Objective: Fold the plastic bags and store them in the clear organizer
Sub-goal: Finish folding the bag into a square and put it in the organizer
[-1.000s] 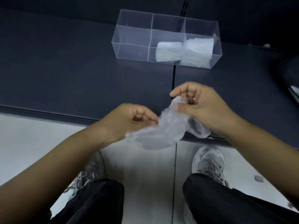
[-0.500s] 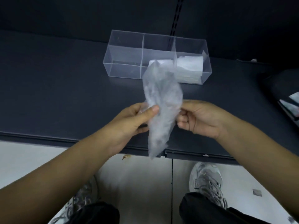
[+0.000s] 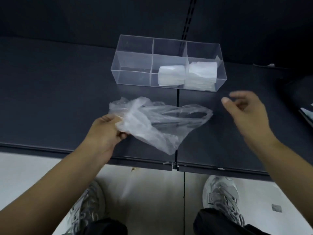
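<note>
Shelf point(image 3: 50, 102) dark, floor point(image 3: 33, 175) pale; bag point(image 3: 152, 121) lies crumpled, long axis left-right, left hand point(image 3: 105, 131) gripping its left end; right hand point(image 3: 245, 114) relaxed, empty

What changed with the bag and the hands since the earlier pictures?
The crumpled clear plastic bag came down from the air onto the dark shelf. The right hand let go and moved right; the left hand still grips it. The clear organizer and folded stacks stayed.

A dark shelf point(image 3: 50, 102) is carrying a clear organizer point(image 3: 133, 60) near its back. A crumpled plastic bag point(image 3: 152, 122) is lying before it.
</note>
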